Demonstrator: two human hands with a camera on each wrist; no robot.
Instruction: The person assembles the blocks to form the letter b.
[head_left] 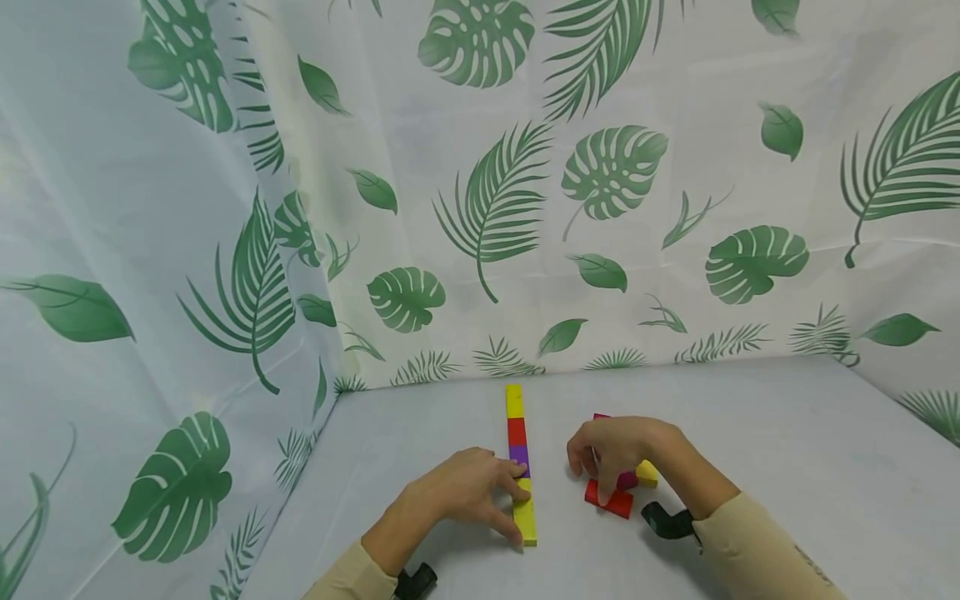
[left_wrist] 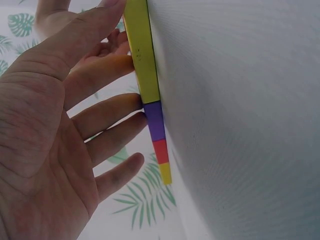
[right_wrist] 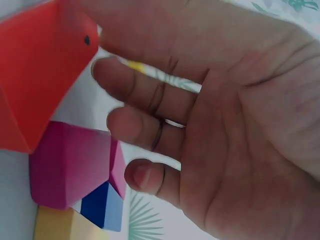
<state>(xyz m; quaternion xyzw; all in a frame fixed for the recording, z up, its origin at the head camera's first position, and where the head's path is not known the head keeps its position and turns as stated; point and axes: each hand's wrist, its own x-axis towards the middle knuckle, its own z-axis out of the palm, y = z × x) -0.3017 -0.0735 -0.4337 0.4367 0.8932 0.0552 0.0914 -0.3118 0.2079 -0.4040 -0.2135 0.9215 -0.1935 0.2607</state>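
A straight row of blocks runs away from me: a long yellow block (head_left: 529, 525) nearest, then a purple block (left_wrist: 155, 121), a red block (head_left: 517, 432) and another yellow block (head_left: 514, 400). My left hand (head_left: 476, 492) lies along the row's left side, fingers spread and fairly straight. Its thumb touches the near yellow block, and fingertips rest by the purple one. Over a small group of blocks is my right hand (head_left: 626, 442), its thumb touching a loose red block (head_left: 618, 504). The other visible fingers are loosely bent, away from that block.
Beside the loose red block lie a magenta block (right_wrist: 70, 165), a blue block (right_wrist: 102, 205) and a yellow block (head_left: 647, 473). The table (head_left: 420, 417) is covered in white, and leaf-print curtains (head_left: 645, 317) hang behind it and at the sides.
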